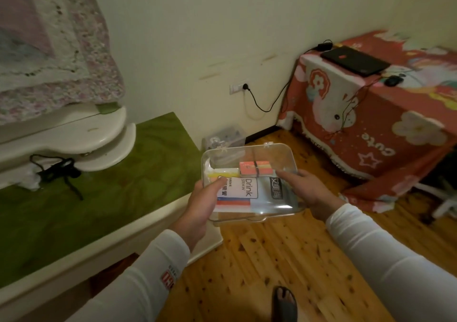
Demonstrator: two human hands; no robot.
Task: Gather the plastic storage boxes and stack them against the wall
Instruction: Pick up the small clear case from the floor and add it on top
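I hold a clear plastic storage box (269, 154) with a lid in front of me, above the wooden floor. Straws, packets and coloured cards show through it. My left hand (201, 206) grips its left side, thumb on the lid. Its right side is held by my right hand (309, 189), thumb lying on top. A second clear plastic box (226, 136) stands on the floor against the wall, just beyond the held one and partly hidden by it.
A green-topped cabinet (86, 198) with a white base and black cord sits at left. A table draped in red cloth (371, 123) carries a laptop (353, 59) and mouse at right. A cable hangs from the wall socket (238, 87). My sandalled foot (284, 302) is on the wooden floor.
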